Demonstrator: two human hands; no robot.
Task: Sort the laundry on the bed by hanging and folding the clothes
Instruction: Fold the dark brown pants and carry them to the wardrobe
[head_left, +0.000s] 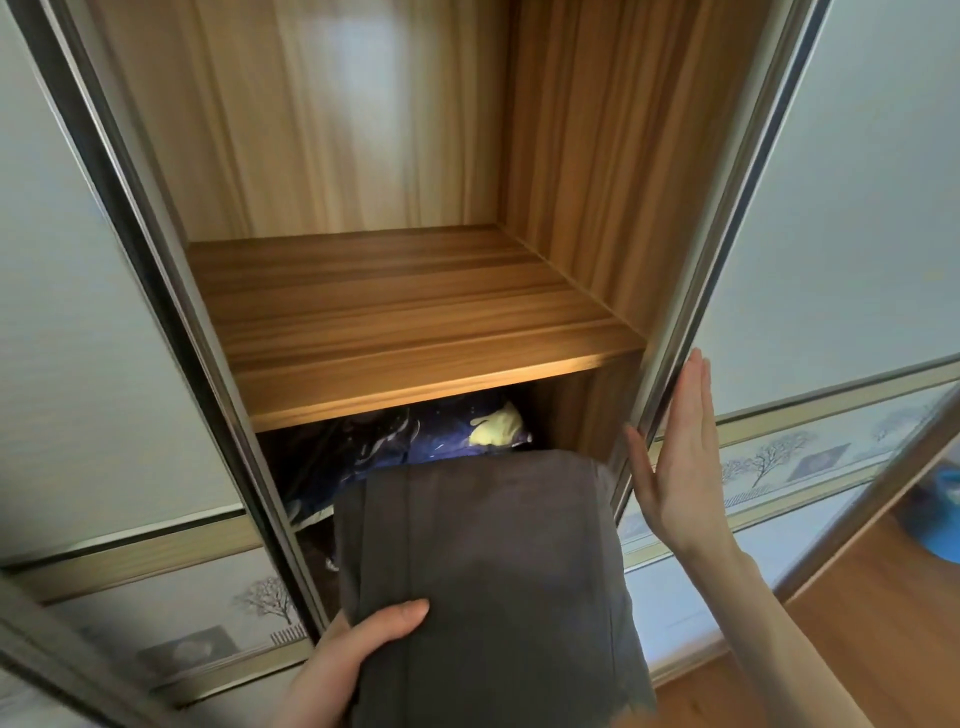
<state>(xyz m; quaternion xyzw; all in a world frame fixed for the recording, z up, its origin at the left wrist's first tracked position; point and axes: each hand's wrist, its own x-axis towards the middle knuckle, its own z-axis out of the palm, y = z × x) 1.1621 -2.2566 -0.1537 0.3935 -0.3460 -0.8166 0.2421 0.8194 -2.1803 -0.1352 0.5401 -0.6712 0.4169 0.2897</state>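
Observation:
A folded dark grey garment (493, 582) sits low in the middle of the view, in front of the open wardrobe. My left hand (343, 660) grips its near left edge, thumb on top. My right hand (675, 462) is flat with straight fingers against the metal edge of the right sliding door (670, 374). Inside the wardrobe a bare wooden shelf (405, 322) lies above a lower compartment. That compartment holds dark blue fabric with a yellow patch (447, 431), partly hidden by the grey garment.
The left sliding door (104, 364) and its metal frame bound the opening on the left. Both doors carry a tree-pattern band. Wooden floor (857, 639) and a blue object (940, 514) show at the lower right.

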